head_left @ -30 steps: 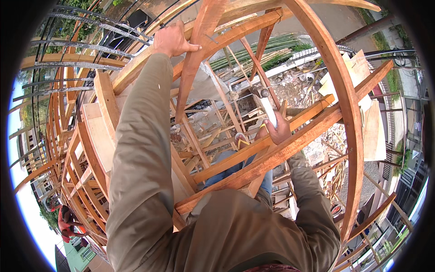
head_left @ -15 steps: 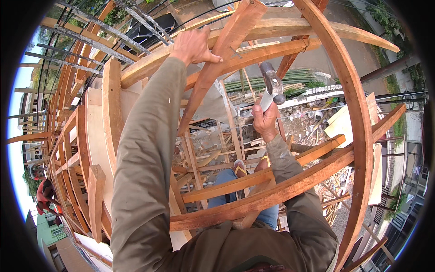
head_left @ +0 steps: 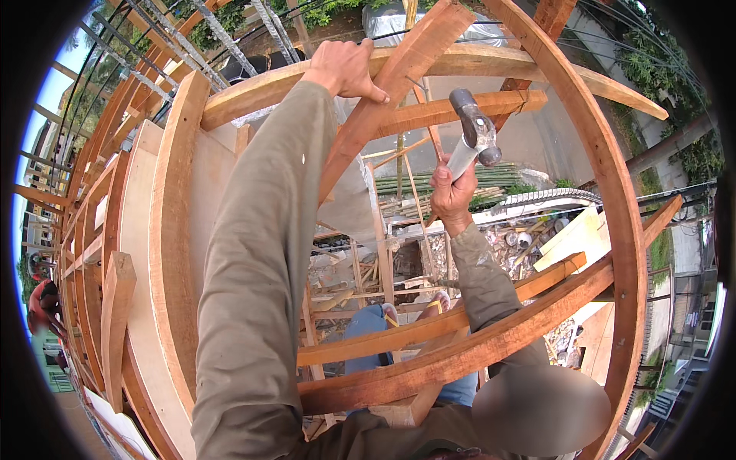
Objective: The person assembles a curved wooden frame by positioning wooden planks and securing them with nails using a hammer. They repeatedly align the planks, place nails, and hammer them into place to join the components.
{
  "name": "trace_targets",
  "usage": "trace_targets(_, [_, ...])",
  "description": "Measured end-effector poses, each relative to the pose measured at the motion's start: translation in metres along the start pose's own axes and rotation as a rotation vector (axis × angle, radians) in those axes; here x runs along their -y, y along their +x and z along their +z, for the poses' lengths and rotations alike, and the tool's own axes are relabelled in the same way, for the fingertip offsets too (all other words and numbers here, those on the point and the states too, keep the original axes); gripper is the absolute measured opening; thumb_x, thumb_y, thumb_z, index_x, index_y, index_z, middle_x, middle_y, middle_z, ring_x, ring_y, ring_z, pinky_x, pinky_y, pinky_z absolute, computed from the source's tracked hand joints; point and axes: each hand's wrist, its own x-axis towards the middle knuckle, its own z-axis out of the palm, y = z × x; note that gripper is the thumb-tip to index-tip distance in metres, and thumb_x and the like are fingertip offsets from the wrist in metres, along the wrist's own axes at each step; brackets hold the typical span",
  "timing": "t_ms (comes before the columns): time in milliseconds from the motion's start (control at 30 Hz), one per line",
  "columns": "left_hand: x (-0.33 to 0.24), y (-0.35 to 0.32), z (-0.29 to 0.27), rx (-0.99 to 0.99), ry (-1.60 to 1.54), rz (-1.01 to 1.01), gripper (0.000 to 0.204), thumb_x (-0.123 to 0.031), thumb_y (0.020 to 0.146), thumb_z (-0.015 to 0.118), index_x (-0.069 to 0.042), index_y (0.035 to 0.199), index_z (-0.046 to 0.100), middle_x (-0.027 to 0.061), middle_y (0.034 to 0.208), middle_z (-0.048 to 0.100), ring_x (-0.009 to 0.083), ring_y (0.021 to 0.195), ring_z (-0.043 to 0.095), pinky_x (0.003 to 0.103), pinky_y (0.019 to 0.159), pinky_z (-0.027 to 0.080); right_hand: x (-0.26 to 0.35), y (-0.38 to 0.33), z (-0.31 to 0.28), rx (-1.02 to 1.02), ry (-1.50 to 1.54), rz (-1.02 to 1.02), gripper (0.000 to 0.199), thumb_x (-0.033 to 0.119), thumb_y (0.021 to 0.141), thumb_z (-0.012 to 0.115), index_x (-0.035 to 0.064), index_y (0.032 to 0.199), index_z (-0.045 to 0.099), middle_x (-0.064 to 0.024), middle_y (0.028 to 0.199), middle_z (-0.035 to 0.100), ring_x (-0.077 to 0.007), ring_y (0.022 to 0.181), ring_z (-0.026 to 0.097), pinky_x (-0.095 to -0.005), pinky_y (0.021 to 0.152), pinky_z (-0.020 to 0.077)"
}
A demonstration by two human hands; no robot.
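Note:
My left hand (head_left: pixel 343 70) is closed over a curved wooden beam (head_left: pixel 268 90) at the upper left. Its thumb lies against a slanting reddish wooden board (head_left: pixel 395 75) that crosses the beam. A nail (head_left: pixel 415 83) sticks partly out of this board, close to the thumb. In my right hand (head_left: pixel 454 193) is a hammer (head_left: pixel 477 132), gripped by its pale handle. Its dark metal head points up and stands apart from the nail, to its right and nearer to me. The fingers wrap the handle below the head.
A long curved timber (head_left: pixel 606 153) arcs down my right side, and a crossing timber (head_left: pixel 460 337) spans in front of my body. Sandalled feet (head_left: pixel 435 301) show below among framing and rubble. Pale panels (head_left: pixel 146 253) and ribs stand left; another person (head_left: pixel 46 307) is at the far left.
The whole view has shifted, showing more of the street ahead. My left hand keeps its hold at the board, and the hammer in my right hand sits slightly higher and farther right in view.

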Motion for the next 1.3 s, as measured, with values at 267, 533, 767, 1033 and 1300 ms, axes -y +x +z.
trace_targets(267, [0.003,-0.003,0.010,-0.035,0.024,0.006,0.100,-0.084,0.059,0.076,0.003,0.106,0.061,0.0186,0.086,0.073,0.0366,0.085,0.074,0.046,0.074,0.058,0.050,0.022,-0.012,-0.018,0.295,-0.386,0.044,0.041,0.105,0.060,0.0031,0.122,0.045,-0.0043,0.077,0.051,-0.0126,0.062,0.048,-0.0284,0.052,0.0441])
trace_targets(533, [0.001,0.001,0.011,-0.082,0.080,0.007,0.101,-0.085,0.059,0.075,0.002,0.110,0.060,0.0192,0.088,0.073,0.0360,0.086,0.074,0.045,0.075,0.058,0.000,0.009,-0.014,0.052,0.233,-0.158,0.041,0.040,0.104,0.061,0.0021,0.115,0.050,-0.0030,0.073,0.051,-0.0109,0.062,0.049,-0.0272,0.053,0.0431])
trace_targets(767, [0.002,-0.004,0.018,-0.042,0.075,-0.024,0.099,-0.084,0.060,0.075,0.001,0.109,0.060,0.0194,0.090,0.073,0.0353,0.088,0.074,0.045,0.077,0.057,0.009,0.015,0.000,-0.003,0.131,0.073,0.034,0.035,0.105,0.061,0.0015,0.104,0.055,-0.0025,0.071,0.059,-0.0106,0.061,0.055,-0.0293,0.054,0.0443])
trace_targets(1033, [-0.007,-0.001,0.013,-0.048,0.068,-0.008,0.100,-0.084,0.059,0.076,0.001,0.109,0.061,0.0192,0.087,0.073,0.0354,0.086,0.074,0.045,0.076,0.058,-0.002,0.001,-0.022,-0.003,0.041,-0.089,0.043,0.044,0.103,0.062,0.0026,0.111,0.051,-0.0031,0.074,0.053,-0.0111,0.063,0.051,-0.0274,0.055,0.0454])
trace_targets(1300, [0.002,0.005,0.020,-0.078,0.074,0.003,0.103,-0.085,0.058,0.075,0.002,0.110,0.061,0.0201,0.090,0.073,0.0358,0.087,0.074,0.045,0.077,0.058,0.001,0.020,-0.013,0.016,0.043,-0.115,0.033,0.035,0.104,0.061,0.0038,0.109,0.053,-0.0020,0.072,0.054,-0.0130,0.064,0.053,-0.0301,0.056,0.0450])
